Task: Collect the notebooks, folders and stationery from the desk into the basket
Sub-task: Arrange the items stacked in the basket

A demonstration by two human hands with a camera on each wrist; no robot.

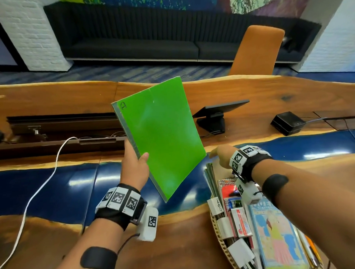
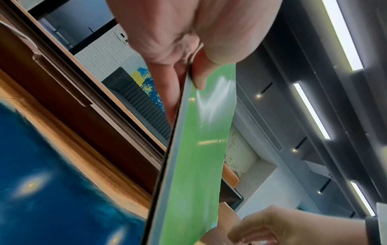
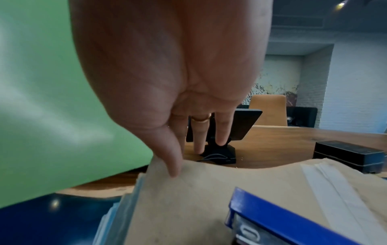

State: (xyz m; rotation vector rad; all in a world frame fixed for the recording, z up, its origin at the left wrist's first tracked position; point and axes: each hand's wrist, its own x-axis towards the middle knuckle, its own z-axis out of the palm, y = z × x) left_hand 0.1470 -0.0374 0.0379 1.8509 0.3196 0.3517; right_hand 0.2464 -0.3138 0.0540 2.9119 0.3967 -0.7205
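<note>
Office lounge: long wood-and-resin desk (image 1: 251, 91), small monitor (image 1: 220, 110), orange chair (image 1: 258, 49), dark sofa (image 1: 129, 47)

Left hand (image 1: 134, 166) raised over the desk, thumb (image 2: 201, 73) on the front of a green notebook (image 1: 160, 135), fingers behind, pinching its spine edge. Right hand (image 1: 221, 155) reaching forward and down, fingers (image 3: 222, 131) straight, thumb (image 3: 169, 157) touching a brown folder (image 3: 209, 199). Marker bands on both wrists.
</note>
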